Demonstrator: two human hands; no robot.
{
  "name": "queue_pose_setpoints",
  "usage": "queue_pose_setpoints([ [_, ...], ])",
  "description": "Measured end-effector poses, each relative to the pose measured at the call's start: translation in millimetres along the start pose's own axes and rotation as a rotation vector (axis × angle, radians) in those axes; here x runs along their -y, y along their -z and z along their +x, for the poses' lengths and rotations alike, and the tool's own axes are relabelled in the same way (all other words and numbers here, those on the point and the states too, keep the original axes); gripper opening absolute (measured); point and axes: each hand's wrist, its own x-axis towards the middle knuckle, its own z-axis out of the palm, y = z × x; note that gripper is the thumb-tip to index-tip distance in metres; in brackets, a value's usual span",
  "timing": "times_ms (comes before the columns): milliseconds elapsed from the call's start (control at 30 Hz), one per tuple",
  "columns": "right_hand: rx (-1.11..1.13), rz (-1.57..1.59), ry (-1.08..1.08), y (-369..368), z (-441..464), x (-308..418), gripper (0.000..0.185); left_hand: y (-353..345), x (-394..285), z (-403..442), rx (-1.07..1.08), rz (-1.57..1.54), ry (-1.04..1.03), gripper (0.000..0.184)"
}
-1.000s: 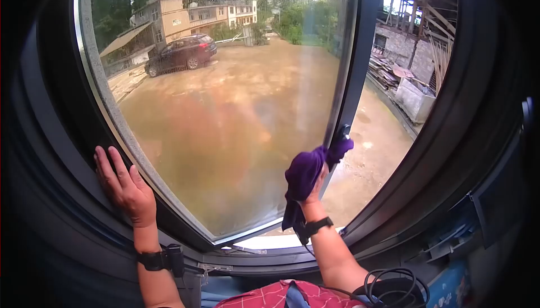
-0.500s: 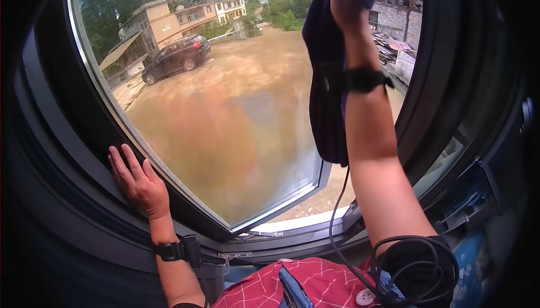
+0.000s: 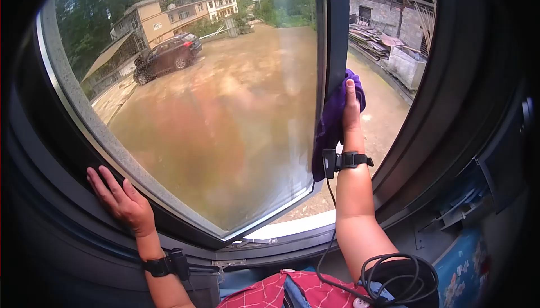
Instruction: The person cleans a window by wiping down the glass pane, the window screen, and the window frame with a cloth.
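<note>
An open window sash with a dark frame stands swung outward, its glass pane streaked and reflective. My right hand grips a purple cloth against the sash's right edge, thumb pointing up; the other fingers are hidden behind the cloth and frame. Part of the cloth hangs down along the edge. My left hand lies flat on the dark frame at the lower left, fingers stretched out, with nothing in it. Both wrists wear black straps with small devices.
A black cable runs from the right wrist and coils at the upper arm. The window sill lies below the sash. Outside are a dark car, a building and stacked boards. Blue flowered fabric is at lower right.
My right hand has come down with the purple cloth from the top of the sash to the middle of its right edge. The view has shifted, while the left hand stays on the frame.
</note>
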Motion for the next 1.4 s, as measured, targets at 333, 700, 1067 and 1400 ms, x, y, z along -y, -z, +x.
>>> queue_pose_setpoints([
  [333, 0.061, -0.617, 0.544, 40.6, -25.8, -60.9, 0.013, 5.1, -3.2, 5.9, 0.093, 0.041, 0.071, 0.049],
  [700, -0.524, -0.176, -0.479, 112.6, -143.6, -250.5, 0.037, -23.8, -28.1, 61.7, 0.119, 0.018, 0.122, 0.055],
  [1067, -0.409, -0.025, 0.086, -36.6, 45.3, 48.9, 0.032, -15.4, -28.3, 62.3, 0.171, 0.014, 0.13, 0.056],
  [1400, -0.027, -0.872, 0.169, -236.2, 274.0, 288.7, 0.062, -17.3, -23.0, 56.7, 0.167, 0.003, 0.123, 0.062],
])
